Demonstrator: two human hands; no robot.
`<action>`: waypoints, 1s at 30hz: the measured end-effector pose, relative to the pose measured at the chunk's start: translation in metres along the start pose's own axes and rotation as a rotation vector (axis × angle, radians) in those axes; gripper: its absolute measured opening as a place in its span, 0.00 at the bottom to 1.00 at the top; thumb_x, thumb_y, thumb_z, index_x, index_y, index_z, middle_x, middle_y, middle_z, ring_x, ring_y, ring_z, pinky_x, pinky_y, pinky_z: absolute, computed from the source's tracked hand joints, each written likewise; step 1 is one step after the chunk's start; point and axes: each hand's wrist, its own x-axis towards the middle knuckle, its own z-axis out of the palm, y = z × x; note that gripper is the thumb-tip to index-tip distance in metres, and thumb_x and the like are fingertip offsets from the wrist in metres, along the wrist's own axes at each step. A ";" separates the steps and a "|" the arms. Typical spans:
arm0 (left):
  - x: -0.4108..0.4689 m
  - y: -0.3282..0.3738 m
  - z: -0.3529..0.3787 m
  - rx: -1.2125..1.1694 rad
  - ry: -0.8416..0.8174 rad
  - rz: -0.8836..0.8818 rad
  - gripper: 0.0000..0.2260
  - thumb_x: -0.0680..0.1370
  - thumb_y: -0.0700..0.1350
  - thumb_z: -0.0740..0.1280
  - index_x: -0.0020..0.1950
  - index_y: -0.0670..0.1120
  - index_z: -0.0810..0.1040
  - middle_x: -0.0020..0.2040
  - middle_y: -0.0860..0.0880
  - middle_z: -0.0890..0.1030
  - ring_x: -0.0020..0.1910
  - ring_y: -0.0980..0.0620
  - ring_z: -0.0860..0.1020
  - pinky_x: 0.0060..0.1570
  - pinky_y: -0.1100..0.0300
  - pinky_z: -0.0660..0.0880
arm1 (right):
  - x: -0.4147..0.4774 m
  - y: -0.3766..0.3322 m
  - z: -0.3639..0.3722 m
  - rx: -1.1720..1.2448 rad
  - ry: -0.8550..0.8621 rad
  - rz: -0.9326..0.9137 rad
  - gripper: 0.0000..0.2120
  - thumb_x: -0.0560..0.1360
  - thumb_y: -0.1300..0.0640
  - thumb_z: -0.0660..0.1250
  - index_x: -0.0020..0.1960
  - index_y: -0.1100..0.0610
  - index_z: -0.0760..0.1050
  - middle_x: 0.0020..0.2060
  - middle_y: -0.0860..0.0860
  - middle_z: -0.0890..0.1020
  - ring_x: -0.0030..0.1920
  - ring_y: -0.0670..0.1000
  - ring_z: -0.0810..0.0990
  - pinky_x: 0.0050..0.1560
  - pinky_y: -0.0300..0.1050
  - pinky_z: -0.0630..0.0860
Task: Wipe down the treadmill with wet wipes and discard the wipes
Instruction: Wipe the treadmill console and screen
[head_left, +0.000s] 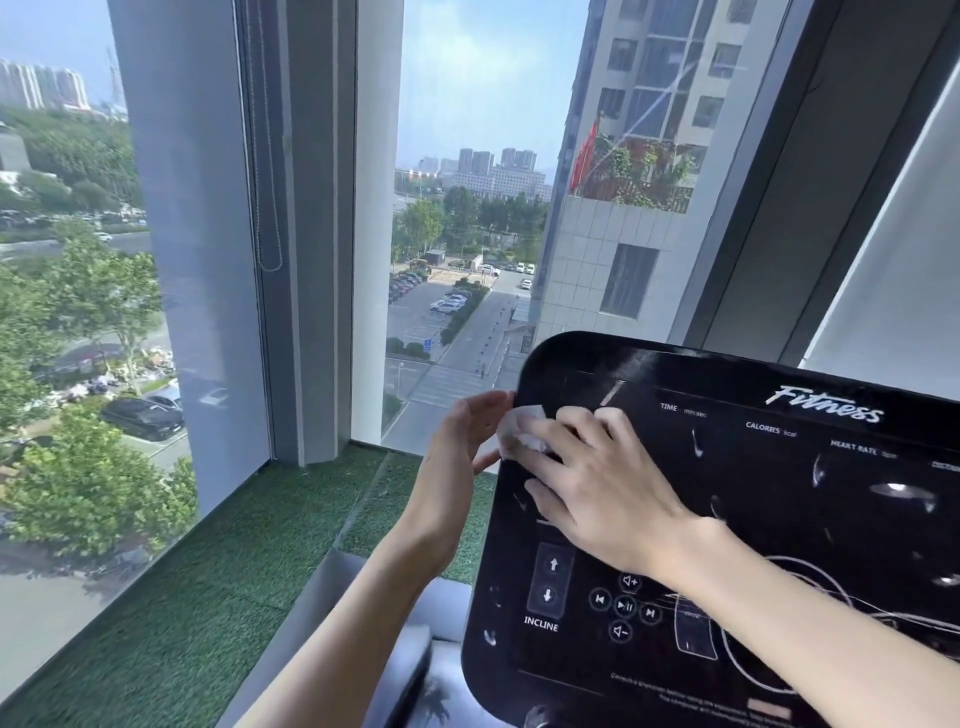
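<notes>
The console (779, 519) is black plastic, smooth and highly glossy, mirroring bright highlights and showing pale wet streaks and smears across its face. The wipe (525, 417) is thin white non-woven cloth, soft, matt and crumpled. The turf (208, 571) is green synthetic grass, rough, fibrous and matt. The glass (62, 312) is clear and smooth with faint reflections. The frame (306, 260) looks like grey metal with a smooth, dull finish, and the pillar (376, 260) is plain matt white. The panel (332, 613) below the console is smooth grey with a soft sheen.
</notes>
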 end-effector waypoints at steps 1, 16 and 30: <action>0.000 0.000 0.000 -0.001 -0.002 0.000 0.21 0.86 0.49 0.44 0.63 0.49 0.77 0.59 0.56 0.83 0.63 0.60 0.77 0.60 0.58 0.72 | 0.001 0.005 -0.001 0.005 0.015 0.039 0.20 0.80 0.48 0.57 0.69 0.49 0.74 0.64 0.47 0.76 0.58 0.55 0.73 0.55 0.53 0.67; -0.007 -0.003 -0.003 -0.001 0.005 -0.019 0.21 0.86 0.49 0.45 0.63 0.49 0.77 0.62 0.55 0.82 0.64 0.61 0.76 0.64 0.54 0.70 | -0.029 -0.034 0.013 0.006 -0.050 -0.093 0.20 0.79 0.48 0.58 0.69 0.51 0.74 0.65 0.48 0.75 0.59 0.54 0.74 0.55 0.53 0.70; -0.016 -0.004 -0.005 0.023 -0.011 -0.027 0.21 0.86 0.49 0.45 0.61 0.50 0.77 0.62 0.55 0.81 0.64 0.60 0.77 0.64 0.54 0.72 | -0.031 -0.017 0.006 0.048 0.044 0.079 0.19 0.77 0.53 0.60 0.67 0.48 0.76 0.63 0.45 0.76 0.55 0.55 0.74 0.52 0.53 0.68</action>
